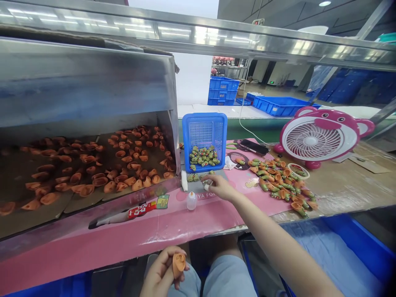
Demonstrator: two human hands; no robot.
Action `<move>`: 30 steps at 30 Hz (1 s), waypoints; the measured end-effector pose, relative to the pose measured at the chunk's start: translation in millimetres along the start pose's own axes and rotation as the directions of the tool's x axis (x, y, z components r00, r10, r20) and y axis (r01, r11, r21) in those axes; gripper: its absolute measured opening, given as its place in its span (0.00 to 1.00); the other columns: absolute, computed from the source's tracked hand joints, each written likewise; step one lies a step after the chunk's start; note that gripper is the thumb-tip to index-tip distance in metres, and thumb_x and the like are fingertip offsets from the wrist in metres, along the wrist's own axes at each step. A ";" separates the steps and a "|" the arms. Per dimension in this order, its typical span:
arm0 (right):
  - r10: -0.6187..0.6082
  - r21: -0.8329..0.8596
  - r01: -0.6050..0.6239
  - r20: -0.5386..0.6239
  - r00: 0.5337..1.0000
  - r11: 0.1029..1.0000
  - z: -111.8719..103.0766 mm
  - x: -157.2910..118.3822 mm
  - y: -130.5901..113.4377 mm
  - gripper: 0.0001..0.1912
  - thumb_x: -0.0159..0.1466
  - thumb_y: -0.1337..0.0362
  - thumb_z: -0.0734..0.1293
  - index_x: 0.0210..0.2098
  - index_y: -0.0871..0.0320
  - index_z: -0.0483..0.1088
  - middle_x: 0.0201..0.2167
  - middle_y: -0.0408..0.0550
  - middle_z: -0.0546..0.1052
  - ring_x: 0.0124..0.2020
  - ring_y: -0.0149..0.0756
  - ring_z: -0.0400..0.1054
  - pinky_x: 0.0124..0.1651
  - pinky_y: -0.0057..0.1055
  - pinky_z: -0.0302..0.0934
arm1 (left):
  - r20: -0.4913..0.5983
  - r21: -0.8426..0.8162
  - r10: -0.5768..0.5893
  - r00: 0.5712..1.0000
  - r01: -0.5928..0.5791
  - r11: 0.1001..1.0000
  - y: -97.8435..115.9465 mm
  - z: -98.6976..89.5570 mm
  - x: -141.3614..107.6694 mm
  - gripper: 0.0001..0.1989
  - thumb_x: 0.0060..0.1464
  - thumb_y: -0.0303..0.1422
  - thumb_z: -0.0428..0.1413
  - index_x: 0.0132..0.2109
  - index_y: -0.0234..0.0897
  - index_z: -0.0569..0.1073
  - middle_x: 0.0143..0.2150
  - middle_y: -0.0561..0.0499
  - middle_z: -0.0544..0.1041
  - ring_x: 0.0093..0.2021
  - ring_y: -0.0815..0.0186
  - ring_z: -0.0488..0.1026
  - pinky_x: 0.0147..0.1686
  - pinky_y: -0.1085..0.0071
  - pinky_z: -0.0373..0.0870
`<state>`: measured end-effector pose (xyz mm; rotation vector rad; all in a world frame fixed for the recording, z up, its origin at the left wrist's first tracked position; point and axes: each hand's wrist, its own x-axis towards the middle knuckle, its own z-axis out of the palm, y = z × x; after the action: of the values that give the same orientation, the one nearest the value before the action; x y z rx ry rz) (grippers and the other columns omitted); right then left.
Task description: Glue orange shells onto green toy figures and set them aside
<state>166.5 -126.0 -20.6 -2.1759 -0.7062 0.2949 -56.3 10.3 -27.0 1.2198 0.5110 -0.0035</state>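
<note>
My left hand (165, 272) is closed round a small orange cone-shaped piece (178, 264) above my lap. Over the grey part of the mat, my right hand (218, 187) reaches out with its fingers bent, close to a few small green pieces (193, 177); what its fingertips hold, if anything, is too small to make out. Just behind stands a blue basket (204, 119), tilted, with several green pieces (204, 156) inside. A small clear bottle (191, 201) with an orange tip is upright on the pink mat (173, 227), left of my right hand.
At the left, a large box (176, 144) holds many orange pieces (83, 189). Joined orange-and-green pieces (283, 181) lie heaped on the right, near a pink fan (318, 136). A dark phone (254, 147) lies behind them. A metal bar (198, 35) crosses above.
</note>
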 end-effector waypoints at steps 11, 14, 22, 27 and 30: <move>-0.053 0.540 0.089 -0.081 0.995 0.837 -19.3 -102.6 -24.0 0.12 0.58 0.59 0.61 0.39 0.59 0.60 0.27 0.44 0.70 0.25 0.30 0.68 0.28 0.29 0.64 | 0.193 0.021 -0.001 0.981 -0.003 1.000 16.6 34.0 -7.1 0.07 0.46 0.33 0.53 0.32 0.33 0.67 0.22 0.51 0.71 0.20 0.72 0.62 0.21 0.77 0.56; -0.143 0.410 0.196 -0.157 0.977 0.891 -20.6 -129.2 -45.7 0.11 0.55 0.62 0.65 0.37 0.58 0.64 0.27 0.45 0.71 0.25 0.30 0.68 0.27 0.27 0.64 | 0.268 0.034 0.002 0.963 -0.012 0.999 22.3 42.1 -8.7 0.05 0.49 0.31 0.51 0.33 0.34 0.67 0.23 0.51 0.71 0.21 0.73 0.62 0.22 0.77 0.57; -0.551 -0.141 0.537 -0.094 0.829 0.832 -18.1 -161.2 -70.1 0.10 0.56 0.67 0.65 0.39 0.56 0.63 0.27 0.44 0.71 0.26 0.27 0.66 0.29 0.22 0.61 | 0.304 0.139 0.010 0.953 -0.055 0.989 31.4 50.9 -13.1 0.04 0.47 0.31 0.50 0.30 0.34 0.65 0.19 0.54 0.69 0.18 0.73 0.60 0.20 0.77 0.57; -0.575 -0.205 0.550 -0.090 0.813 0.810 -14.6 -163.8 -68.0 0.14 0.56 0.71 0.63 0.42 0.57 0.61 0.30 0.46 0.72 0.30 0.29 0.67 0.32 0.23 0.62 | 0.319 0.185 0.021 0.948 -0.083 0.979 31.8 52.2 -12.9 0.02 0.47 0.28 0.48 0.29 0.34 0.64 0.19 0.55 0.68 0.19 0.73 0.60 0.20 0.77 0.58; -0.591 -0.245 0.558 -0.084 0.802 0.793 -14.2 -164.1 -66.6 0.15 0.56 0.73 0.62 0.43 0.58 0.61 0.30 0.46 0.72 0.31 0.30 0.67 0.31 0.23 0.62 | 0.313 0.191 0.031 0.949 -0.094 0.977 30.2 52.3 -11.6 0.03 0.47 0.26 0.47 0.29 0.34 0.64 0.19 0.55 0.68 0.20 0.73 0.61 0.20 0.77 0.59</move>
<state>12.8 -195.5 35.4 -2.0199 -1.3138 -0.2852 -38.9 -28.8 17.2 1.4056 0.2001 -0.1944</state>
